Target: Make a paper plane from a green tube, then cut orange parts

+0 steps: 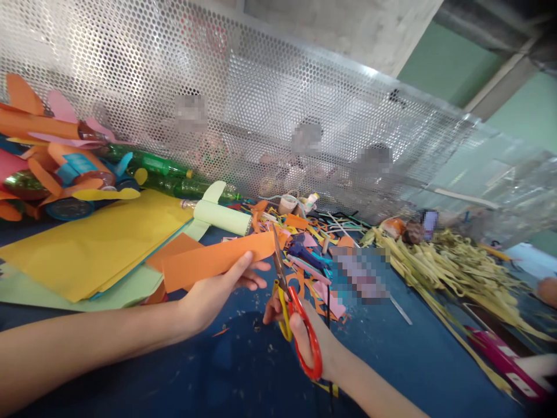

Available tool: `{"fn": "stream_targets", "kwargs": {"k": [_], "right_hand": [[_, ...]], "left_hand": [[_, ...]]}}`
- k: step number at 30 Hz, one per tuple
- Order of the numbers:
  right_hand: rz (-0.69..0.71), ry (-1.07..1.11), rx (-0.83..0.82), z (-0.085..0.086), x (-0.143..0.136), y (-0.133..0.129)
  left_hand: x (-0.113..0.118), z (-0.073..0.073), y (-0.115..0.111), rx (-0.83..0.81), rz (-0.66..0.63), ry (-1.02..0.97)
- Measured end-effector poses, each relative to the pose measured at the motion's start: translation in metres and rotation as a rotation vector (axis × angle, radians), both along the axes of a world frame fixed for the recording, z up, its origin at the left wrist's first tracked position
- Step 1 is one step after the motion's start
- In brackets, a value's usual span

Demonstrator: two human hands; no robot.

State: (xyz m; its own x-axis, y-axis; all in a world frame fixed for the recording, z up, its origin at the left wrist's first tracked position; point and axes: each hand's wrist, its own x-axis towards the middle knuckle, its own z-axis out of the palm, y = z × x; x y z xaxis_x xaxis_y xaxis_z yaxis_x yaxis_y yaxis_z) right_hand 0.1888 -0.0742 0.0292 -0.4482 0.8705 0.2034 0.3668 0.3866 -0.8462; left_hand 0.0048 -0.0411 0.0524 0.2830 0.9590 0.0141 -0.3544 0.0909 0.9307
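Between thumb and fingers, my left hand [226,284] pinches a long strip of orange paper [209,261], held level above the table. My right hand [304,331] grips scissors [310,342] with one red and one yellow handle loop. Their blades point up and away, touching the right end of the strip. I cannot tell how far the blades are apart. Just behind the strip lie another orange sheet [176,249] and a plastic bottle wrapped in pale green paper [224,217] with fins.
Yellow sheets [108,244] are stacked at left, with paper-covered bottle models [82,168] and green bottles [152,162] behind. A blue glue gun [307,253] lies among paper scraps [322,290]. Dried husk strips [439,267] spread on the right. A perforated metal screen [261,87] borders the blue table [217,377].
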Motion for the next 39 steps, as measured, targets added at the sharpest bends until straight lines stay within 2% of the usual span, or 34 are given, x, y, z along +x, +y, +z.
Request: {"fn": "stream_targets", "kwargs": {"k": [9, 17, 24, 32, 39], "right_hand": [[0.002, -0.001, 0.042, 0.007, -0.003, -0.002], [-0.035, 0.046, -0.064, -0.003, -0.003, 0.001], [-0.066, 0.024, -0.019, 0.001, -0.005, -0.001], [-0.056, 0.045, -0.081, -0.013, 0.0, 0.001], [-0.086, 0.039, -0.068, -0.013, 0.002, 0.005]], "left_hand": [[0.002, 0.001, 0.0, -0.039, -0.015, -0.005], [0.002, 0.0, -0.001, -0.062, -0.032, -0.006], [0.001, 0.002, -0.001, -0.056, -0.008, -0.012], [0.002, 0.001, 0.001, -0.05, 0.003, 0.004], [0.0, 0.002, 0.003, -0.019, -0.009, 0.018]]}}
